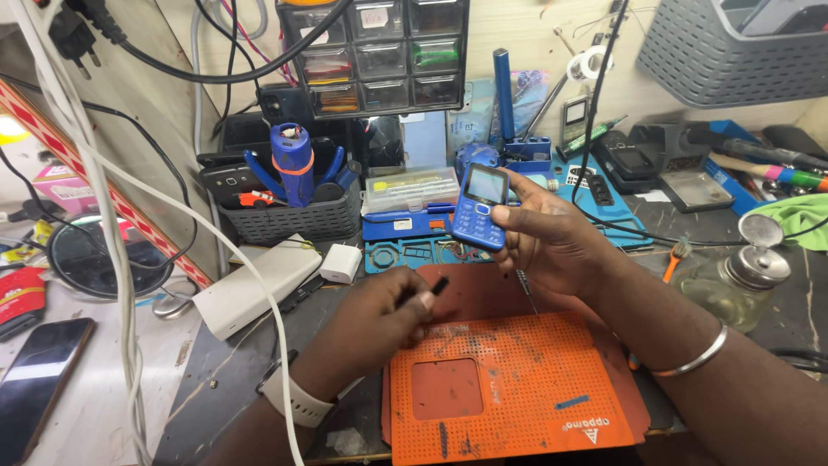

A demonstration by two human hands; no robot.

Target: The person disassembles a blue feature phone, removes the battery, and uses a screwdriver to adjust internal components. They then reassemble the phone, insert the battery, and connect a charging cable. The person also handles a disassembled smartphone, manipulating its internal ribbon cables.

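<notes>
My right hand (552, 237) holds a small blue keypad phone (480, 207) upright above the bench, its screen and keys facing me. A thin metal tool also sticks down from under that hand. Lower and to the left, my left hand (379, 319) pinches a small black part (437, 286) between its fingertips, just over the orange work mat (509, 388). A white watch band wraps my left wrist and a metal bangle circles my right one.
A dark basket of tools (289, 216) stands behind the hands, with a drawer cabinet (379, 52) above. A white power bank (259, 280) and charger (341, 262) lie left. A glass bottle (733, 285) sits right. A black smartphone (34, 380) rests far left; white cables hang across.
</notes>
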